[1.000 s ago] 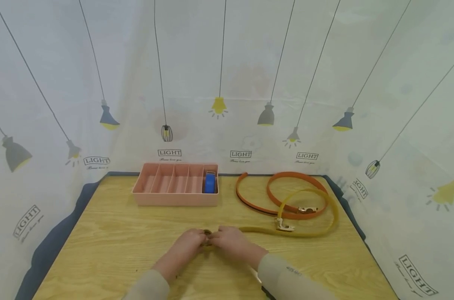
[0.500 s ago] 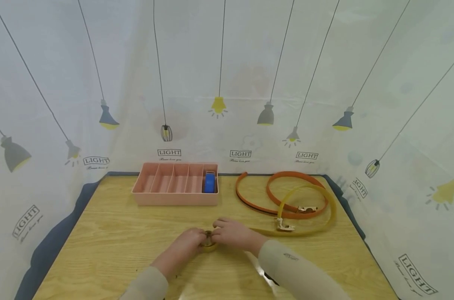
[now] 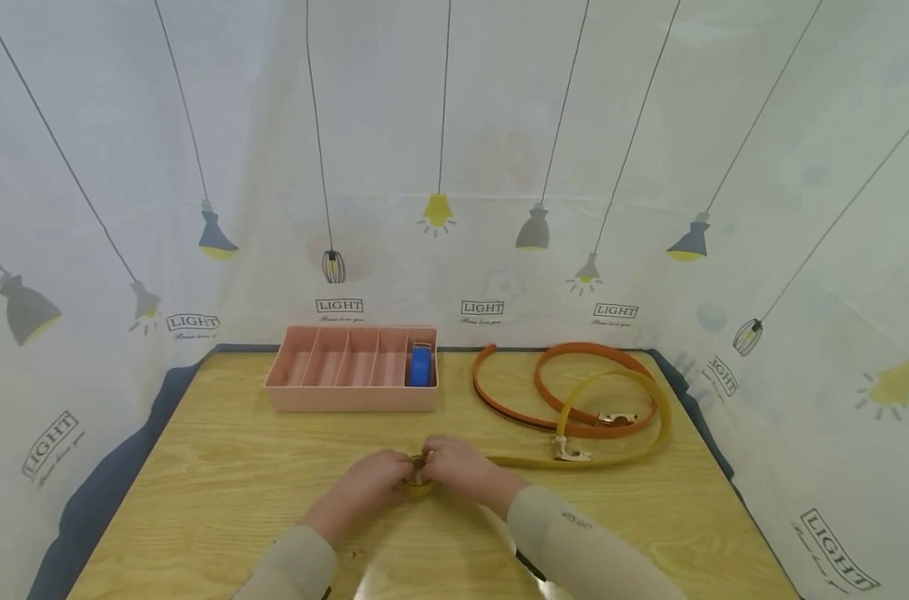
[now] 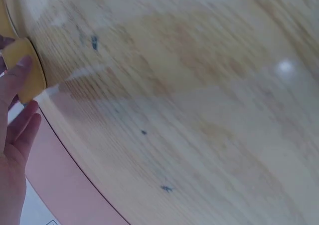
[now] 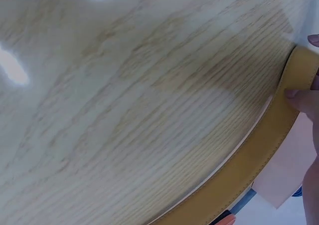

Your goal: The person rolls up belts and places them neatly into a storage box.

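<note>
A yellow belt (image 3: 532,461) lies along the table, its near end wound into a small coil (image 3: 421,490) between both hands. My left hand (image 3: 375,475) grips the left side of that coil; in the left wrist view its thumb lies on the belt's outer face (image 4: 34,78). On the other side my right hand (image 3: 457,465) pinches the coil, and the right wrist view has its thumb on the stitched strap (image 5: 214,187). From there the strap runs right into a wide loop that ends at a gold buckle (image 3: 571,451).
A pink divided box (image 3: 352,400) stands at the back, with a rolled blue belt (image 3: 420,367) in its rightmost compartment. An orange belt (image 3: 585,347) lies loosely looped at the back right, partly under the yellow one. A printed curtain (image 3: 394,150) encloses the table (image 3: 222,467).
My right hand lifts slightly off the coil's far side, then closes back in on it. The yellow loop at the right has drawn a little leftward. The box and orange belt stay put.
</note>
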The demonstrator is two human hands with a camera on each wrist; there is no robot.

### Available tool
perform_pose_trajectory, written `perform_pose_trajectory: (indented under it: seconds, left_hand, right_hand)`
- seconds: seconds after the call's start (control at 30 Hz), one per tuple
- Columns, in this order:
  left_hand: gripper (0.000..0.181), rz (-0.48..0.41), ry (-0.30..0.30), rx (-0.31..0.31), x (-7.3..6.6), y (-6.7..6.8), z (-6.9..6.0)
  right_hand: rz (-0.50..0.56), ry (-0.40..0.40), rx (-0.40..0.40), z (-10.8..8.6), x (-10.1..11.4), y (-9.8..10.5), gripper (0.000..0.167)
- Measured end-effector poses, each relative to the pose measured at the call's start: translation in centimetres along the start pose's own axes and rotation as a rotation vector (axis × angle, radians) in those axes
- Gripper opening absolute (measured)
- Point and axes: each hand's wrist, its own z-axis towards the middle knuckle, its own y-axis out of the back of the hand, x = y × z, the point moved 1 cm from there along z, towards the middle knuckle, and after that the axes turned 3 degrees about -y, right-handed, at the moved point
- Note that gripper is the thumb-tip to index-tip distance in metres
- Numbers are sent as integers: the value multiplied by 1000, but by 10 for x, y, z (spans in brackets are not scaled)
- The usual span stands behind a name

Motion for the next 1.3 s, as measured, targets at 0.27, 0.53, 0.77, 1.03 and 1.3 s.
perform_pose_trajectory:
  seconds: [0.27, 0.53, 0.77, 1.03, 1.3]
  left_hand:
    - [13, 29, 11, -61, -10, -8, 8]
    - [19, 105, 79, -191, -17, -13, 13]
    - [19, 41, 112, -106, -10, -17, 14]
    - [18, -60, 141, -54, -11, -13, 14]
    - [23, -109, 136, -28, -10, -7, 12]
  right_hand:
    - [25, -100, 60, -3, 9, 6, 18]
    - [17, -176, 24, -3, 13, 7, 16]
    - [-64, 20, -56, -16, 4, -5, 17]
    - [-86, 106, 182, -41, -19, -7, 44]
    - [-127, 107, 138, -39, -24, -4, 40]
